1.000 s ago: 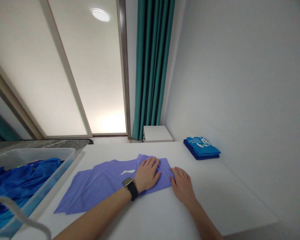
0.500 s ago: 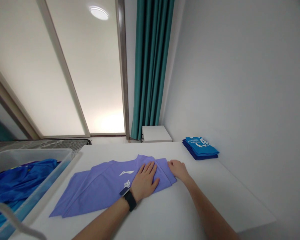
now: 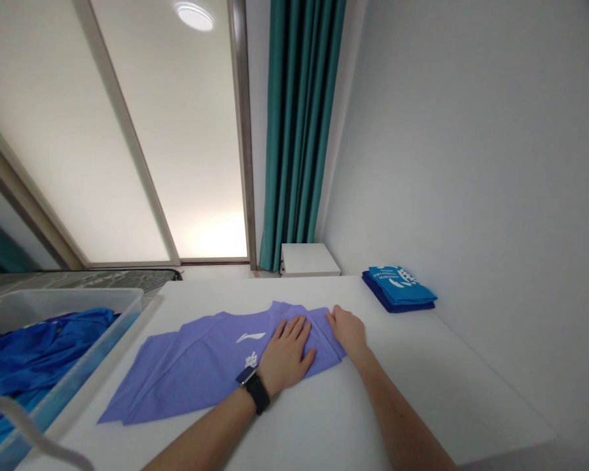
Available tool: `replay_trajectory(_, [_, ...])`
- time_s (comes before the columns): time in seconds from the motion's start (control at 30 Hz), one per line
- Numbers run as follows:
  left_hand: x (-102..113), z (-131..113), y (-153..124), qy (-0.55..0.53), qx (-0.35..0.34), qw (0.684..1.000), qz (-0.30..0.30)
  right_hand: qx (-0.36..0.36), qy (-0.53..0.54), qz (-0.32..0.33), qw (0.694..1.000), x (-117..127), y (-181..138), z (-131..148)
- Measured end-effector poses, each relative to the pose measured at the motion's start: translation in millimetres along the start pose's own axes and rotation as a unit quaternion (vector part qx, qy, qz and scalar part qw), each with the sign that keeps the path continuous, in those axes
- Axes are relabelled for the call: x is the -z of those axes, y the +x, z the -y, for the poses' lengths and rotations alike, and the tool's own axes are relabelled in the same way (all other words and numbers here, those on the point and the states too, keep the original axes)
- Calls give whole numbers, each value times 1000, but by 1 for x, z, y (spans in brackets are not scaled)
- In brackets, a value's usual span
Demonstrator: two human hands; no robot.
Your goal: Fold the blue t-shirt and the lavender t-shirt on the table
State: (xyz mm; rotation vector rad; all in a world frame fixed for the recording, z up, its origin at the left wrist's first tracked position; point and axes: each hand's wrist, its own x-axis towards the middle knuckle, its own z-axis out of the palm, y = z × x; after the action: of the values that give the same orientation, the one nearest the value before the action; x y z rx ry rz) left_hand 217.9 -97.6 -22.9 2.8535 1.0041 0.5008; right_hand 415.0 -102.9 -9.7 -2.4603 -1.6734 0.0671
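A purple T-shirt (image 3: 191, 366) with white print lies spread on the white table (image 3: 319, 418), its right-hand part folded over. Flat on that folded part rests my left hand (image 3: 287, 353), fingers spread, a black watch (image 3: 254, 389) on its wrist. My right hand (image 3: 347, 330) is closed at the shirt's right edge, pinching the sleeve fabric between thumb and fingers. The fingertips' exact grip is partly hidden.
Folded blue shirts (image 3: 400, 288) are stacked at the table's back right, by the wall. To the left, a clear plastic bin (image 3: 127, 307) holds a heap of blue clothes (image 3: 49, 353). Behind the table stands a white cabinet (image 3: 309, 258) beside a green curtain (image 3: 299, 131).
My right hand has shifted slightly left and up along the shirt's right edge, still closed. The left hand stays flat on the shirt. The view has tilted a little.
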Motion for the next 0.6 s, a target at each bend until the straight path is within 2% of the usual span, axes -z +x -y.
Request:
replay_trajectory(0.2, [6,4,10,-12,3,1000,0,-3,25,5,1000,10,-9,-13])
replay_trajectory(0.3, [18,9,35,-20,-23,999,-7,3,42,5,999,13,-23,-23])
replay_trajectory(0.4, [23,11,68,-22,-79,997,4,21,55,-16,998,10,-40,-29])
replay_trajectory(0.47, [20,9,88,-6,-103,994,26,38,44,-47,997,6,-51,-30])
replay_trajectory(0.6, [4,1,113,23,-103,993,54,58,-7,-97,994,-2,-62,-29])
